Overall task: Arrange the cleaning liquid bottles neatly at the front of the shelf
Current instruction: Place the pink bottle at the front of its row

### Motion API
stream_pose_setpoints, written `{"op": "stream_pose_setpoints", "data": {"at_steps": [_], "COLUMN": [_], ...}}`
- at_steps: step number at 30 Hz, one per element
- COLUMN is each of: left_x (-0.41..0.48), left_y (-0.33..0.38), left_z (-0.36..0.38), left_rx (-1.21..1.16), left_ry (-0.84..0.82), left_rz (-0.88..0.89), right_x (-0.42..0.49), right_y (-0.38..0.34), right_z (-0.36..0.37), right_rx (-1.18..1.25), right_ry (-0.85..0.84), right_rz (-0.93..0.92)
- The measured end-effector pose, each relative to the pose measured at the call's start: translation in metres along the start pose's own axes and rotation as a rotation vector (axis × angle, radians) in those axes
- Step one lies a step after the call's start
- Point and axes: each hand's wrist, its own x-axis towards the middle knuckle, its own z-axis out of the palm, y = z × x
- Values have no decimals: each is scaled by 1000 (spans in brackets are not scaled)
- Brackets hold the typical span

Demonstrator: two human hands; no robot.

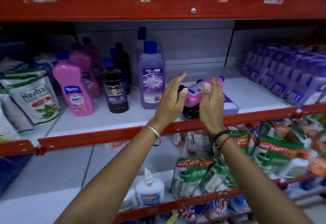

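Note:
On the white middle shelf (109, 118) a small pink bottle (195, 94) lies on its side across a fallen black bottle (191, 112) and a fallen purple bottle (231, 106). My left hand (172, 98) and my right hand (210, 104) flank the pink bottle with fingers spread; the thumbs are at its sides, and no firm grip shows. Further left, an upright purple Bactin bottle (152, 81), a black Bactin bottle (115, 93) and a pink bottle (74, 89) stand near the front, with more bottles behind them.
Herbal pouches (33, 100) fill the shelf's left end and rows of purple bottles (282, 75) its right end. A red lip (105, 135) runs along the shelf front. Below are Dettol pouches (194, 176) and a white glue bottle (150, 188). A red shelf (158, 3) hangs overhead.

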Motion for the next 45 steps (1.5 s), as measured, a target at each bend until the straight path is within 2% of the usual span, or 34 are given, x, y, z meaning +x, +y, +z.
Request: {"op": "stream_pose_setpoints", "data": {"at_steps": [4,6,10,13,17,20,22,28,32,38,45], "left_x": [25,47,89,106,102,91,82,30,-5,-44,-90], "left_y": [-19,-31,-43,-46,-47,-44,-36,-12,-11,-25,-62], "left_z": [34,47,50,52,50,38,22,-47,-99,-180,-250], "left_rx": [-72,-33,138,108,-4,20,-2,-195,-188,-84,28], "left_ry": [-127,-218,-445,-527,-434,-361,-294,-87,59,154,300], "left_rz": [-409,-535,-583,-590,-620,-565,-547,-455,-439,-461,-487], "right_x": [22,36,57,63,68,60,50,11,-19,-54,-85], "right_y": [22,31,41,48,56,51,40,-19,-57,-102,-133], "right_z": [-2,-1,-1,0,1,1,3,18,49,115,201], "right_rx": [29,3,-61,-96,52,422,594,636,671,794,766], "right_ry": [-47,-40,-36,-39,9,46,34,-68,-167,-327,-489], "right_rz": [192,246,315,323,345,467,458,210,113,76,64]}}
